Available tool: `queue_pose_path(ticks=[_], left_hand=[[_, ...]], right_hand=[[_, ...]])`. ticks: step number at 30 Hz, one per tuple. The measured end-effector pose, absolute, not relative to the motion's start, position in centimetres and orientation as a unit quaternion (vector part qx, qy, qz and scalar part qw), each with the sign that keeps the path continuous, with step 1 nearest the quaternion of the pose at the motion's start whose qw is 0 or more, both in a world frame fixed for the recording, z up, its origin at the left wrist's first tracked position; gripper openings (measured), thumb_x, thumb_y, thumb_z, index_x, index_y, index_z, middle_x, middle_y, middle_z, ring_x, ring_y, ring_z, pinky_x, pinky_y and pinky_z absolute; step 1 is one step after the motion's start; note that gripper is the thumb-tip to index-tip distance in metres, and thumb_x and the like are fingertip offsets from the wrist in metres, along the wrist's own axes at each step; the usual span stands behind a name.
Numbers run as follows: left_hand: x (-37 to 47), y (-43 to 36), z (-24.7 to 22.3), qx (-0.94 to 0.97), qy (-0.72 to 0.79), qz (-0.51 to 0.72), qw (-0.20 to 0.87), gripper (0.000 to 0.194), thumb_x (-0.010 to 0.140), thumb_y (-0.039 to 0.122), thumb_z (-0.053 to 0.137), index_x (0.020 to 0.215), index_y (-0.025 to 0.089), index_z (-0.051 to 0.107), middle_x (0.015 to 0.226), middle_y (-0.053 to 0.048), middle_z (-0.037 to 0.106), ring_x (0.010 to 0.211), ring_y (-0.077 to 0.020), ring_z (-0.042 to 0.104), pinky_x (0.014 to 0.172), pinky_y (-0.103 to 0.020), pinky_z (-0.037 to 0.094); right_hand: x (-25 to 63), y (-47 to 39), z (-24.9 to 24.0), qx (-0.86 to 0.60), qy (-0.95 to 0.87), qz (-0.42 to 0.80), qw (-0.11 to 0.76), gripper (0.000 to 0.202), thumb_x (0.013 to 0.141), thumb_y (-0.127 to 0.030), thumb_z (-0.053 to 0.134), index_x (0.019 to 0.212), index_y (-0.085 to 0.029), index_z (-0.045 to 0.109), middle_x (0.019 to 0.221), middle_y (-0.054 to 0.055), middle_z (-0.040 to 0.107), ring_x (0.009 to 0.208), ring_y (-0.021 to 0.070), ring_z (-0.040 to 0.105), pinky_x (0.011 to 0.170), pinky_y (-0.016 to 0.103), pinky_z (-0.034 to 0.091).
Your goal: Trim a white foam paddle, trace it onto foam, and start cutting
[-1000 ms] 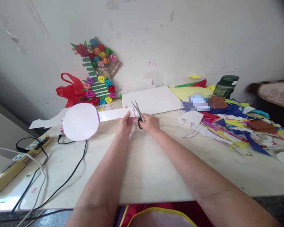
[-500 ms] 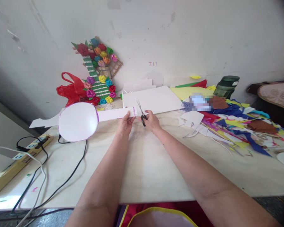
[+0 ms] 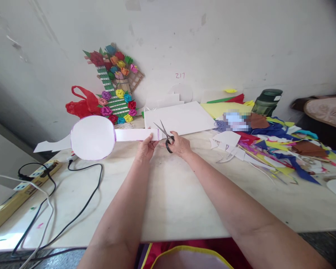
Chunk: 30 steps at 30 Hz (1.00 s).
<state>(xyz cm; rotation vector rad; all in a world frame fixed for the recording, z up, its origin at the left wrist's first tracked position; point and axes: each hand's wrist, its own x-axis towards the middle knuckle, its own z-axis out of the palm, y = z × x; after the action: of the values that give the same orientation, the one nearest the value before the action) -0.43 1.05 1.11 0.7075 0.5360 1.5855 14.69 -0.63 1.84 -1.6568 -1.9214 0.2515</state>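
Observation:
My left hand pinches the right part of a white paper cutout, which has a rounded body and a long narrow neck with purple outlines. Its neck runs right to a purple marking near my fingers. Black-handled scissors are in my right hand, with fingers at the handles. The blades are apart and point up and to the left, over the end of the paper neck.
Paper scraps pile up on the right beside a green bottle. White board lies behind my hands. Paper flowers and a red bag stand back left. A power strip and cables lie at left.
The scissors have tilted further left and their blades are spread wider. The rounded part of the paper cutout has risen slightly, uncovering more of the black cable.

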Motion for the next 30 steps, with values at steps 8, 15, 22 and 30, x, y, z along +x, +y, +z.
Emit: queue_pose_path(ticks=[8, 15, 22, 30], left_hand=[[-1.0, 0.9, 1.0, 0.295, 0.243, 0.671, 0.635, 0.043, 0.071, 0.004, 0.055, 0.11, 0.022, 0.054, 0.095, -0.004, 0.066, 0.076, -0.0164, 0.064, 0.059, -0.023, 0.054], [-1.4, 0.9, 0.9, 0.302, 0.245, 0.666, 0.637, 0.042, 0.07, 0.003, 0.055, 0.107, 0.021, 0.056, 0.094, -0.003, 0.066, 0.075, -0.0158, 0.064, 0.061, -0.025, 0.055], [-1.6, 0.8, 1.1, 0.318, 0.226, 0.661, 0.642, 0.043, 0.071, 0.004, 0.052, 0.11, 0.019, 0.054, 0.092, -0.003, 0.066, 0.079, -0.0161, 0.063, 0.064, -0.026, 0.054], [-1.1, 0.8, 1.1, 0.327, 0.255, 0.655, 0.631, 0.044, 0.071, 0.008, 0.057, 0.112, 0.022, 0.052, 0.091, -0.003, 0.066, 0.076, -0.0173, 0.064, 0.059, -0.026, 0.054]], right_hand=[[15.4, -0.8, 2.0, -0.586, -0.767, 0.042, 0.257, 0.057, 0.07, -0.055, 0.048, 0.119, -0.026, 0.043, 0.091, 0.002, 0.065, 0.087, 0.0189, 0.058, 0.072, 0.028, 0.039], [15.4, -0.9, 2.1, -0.586, -0.773, 0.028, 0.242, 0.059, 0.071, -0.055, 0.048, 0.121, -0.025, 0.042, 0.088, 0.002, 0.066, 0.087, 0.0186, 0.058, 0.072, 0.027, 0.039], [15.3, -0.9, 2.2, -0.58, -0.78, 0.025, 0.233, 0.057, 0.072, -0.055, 0.046, 0.12, -0.026, 0.043, 0.083, 0.0, 0.067, 0.085, 0.0184, 0.059, 0.071, 0.027, 0.039], [15.1, -0.8, 1.9, -0.569, -0.788, -0.015, 0.236, 0.053, 0.072, -0.056, 0.044, 0.116, -0.027, 0.047, 0.083, 0.001, 0.067, 0.08, 0.018, 0.06, 0.066, 0.025, 0.038]])
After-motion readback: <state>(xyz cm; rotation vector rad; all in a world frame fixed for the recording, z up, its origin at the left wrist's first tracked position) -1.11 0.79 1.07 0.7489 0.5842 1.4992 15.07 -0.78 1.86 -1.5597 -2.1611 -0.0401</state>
